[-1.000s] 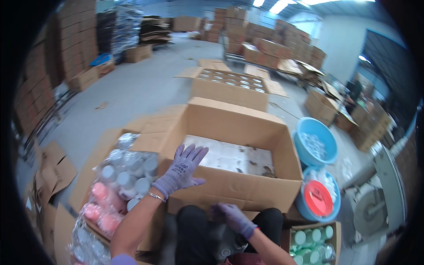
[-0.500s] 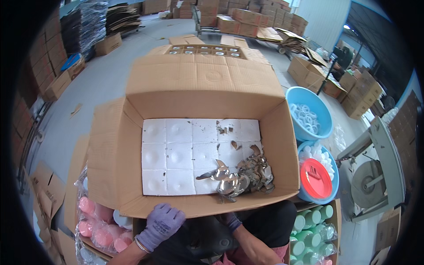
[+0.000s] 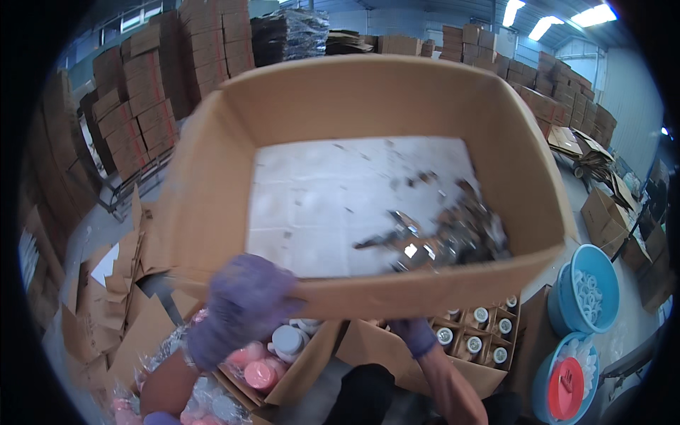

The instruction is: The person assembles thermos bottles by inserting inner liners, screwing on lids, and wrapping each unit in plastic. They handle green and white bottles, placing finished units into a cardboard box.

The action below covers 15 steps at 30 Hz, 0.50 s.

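A large open cardboard box (image 3: 432, 294) hangs in the air before me, tilted with its inside toward me. White dimpled padding (image 3: 304, 205) lines its bottom. Broken silvery glass shards (image 3: 460, 234) are heaped at the near right corner inside, and small bits lie scattered over the padding. My left hand (image 3: 248, 294), in a purple glove and blurred, closes on the near left rim of the box. My right hand (image 3: 414, 335), gloved too, reaches beneath the near side; its fingers are hidden behind the box.
Below the box stands a divided carton (image 3: 473, 345) of silvery-topped pieces. Pink cups (image 3: 262, 373) in a carton sit at lower left, beside flattened cardboard (image 3: 106, 312). At right are blue basins (image 3: 554, 301) and a red dish (image 3: 567, 388). Stacked cartons (image 3: 142, 127) rise behind.
Both hands have lifted the cardboard box with the shards, and it now tilts over the divided carton. My view has swung left and upward.
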### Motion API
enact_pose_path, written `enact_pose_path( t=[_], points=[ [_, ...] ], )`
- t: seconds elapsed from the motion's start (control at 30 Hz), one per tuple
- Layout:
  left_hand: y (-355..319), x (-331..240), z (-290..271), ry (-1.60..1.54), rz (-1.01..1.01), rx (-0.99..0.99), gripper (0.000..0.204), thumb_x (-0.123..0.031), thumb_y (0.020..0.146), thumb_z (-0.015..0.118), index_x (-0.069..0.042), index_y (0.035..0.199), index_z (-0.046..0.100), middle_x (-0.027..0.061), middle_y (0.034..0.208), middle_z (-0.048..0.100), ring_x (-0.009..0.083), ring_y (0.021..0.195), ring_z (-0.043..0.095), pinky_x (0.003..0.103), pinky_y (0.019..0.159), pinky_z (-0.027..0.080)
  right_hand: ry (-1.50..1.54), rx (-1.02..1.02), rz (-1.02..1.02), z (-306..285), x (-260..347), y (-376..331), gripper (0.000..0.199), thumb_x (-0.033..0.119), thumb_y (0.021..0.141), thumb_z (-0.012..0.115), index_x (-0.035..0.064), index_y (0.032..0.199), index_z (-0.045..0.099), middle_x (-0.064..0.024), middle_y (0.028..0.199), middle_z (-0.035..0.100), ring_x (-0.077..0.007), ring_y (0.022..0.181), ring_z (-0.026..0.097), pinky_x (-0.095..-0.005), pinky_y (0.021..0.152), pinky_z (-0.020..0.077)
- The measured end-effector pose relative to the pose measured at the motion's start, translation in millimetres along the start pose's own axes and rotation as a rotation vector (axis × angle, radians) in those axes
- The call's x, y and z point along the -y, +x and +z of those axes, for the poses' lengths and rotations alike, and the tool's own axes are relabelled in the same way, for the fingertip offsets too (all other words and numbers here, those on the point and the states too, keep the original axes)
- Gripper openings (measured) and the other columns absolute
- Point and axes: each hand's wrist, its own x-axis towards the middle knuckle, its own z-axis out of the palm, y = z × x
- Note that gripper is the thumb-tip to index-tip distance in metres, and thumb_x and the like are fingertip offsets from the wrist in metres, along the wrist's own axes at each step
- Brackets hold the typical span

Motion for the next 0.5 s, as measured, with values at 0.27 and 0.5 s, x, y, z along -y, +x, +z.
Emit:
enact_pose_path(
  t=[0.27, 0.5],
  points=[
    [20, 289, -85, 0.495, -0.548, -0.062, 0.041, -0.020, 0.074, 0.078, -0.004, 0.108, 0.063, 0.0173, 0.088, 0.063, 0.0337, 0.084, 0.063, 0.042, 0.074, 0.051, -0.744, 0.145, -0.012, 173, -76, 258, 0.066, 0.030, 0.092, 0.060, 0.0042, 0.149, 0.039, -0.0138, 0.138, 0.056, -0.0286, 0.125, 0.053, -0.0456, 0.107, 0.0404],
    [-80, 270, 165, 0.594, -0.656, 0.097, 0.060, -0.031, 0.089, 0.068, -0.006, 0.140, 0.047, 0.0179, 0.128, 0.055, 0.0352, 0.119, 0.052, 0.050, 0.101, 0.040, -1.688, 0.585, 0.478, -8, -21, -1, 0.054, 0.030, 0.090, 0.055, 0.0037, 0.137, 0.052, -0.0216, 0.129, 0.061, -0.0357, 0.122, 0.057, -0.0438, 0.105, 0.0431]
  ],
)
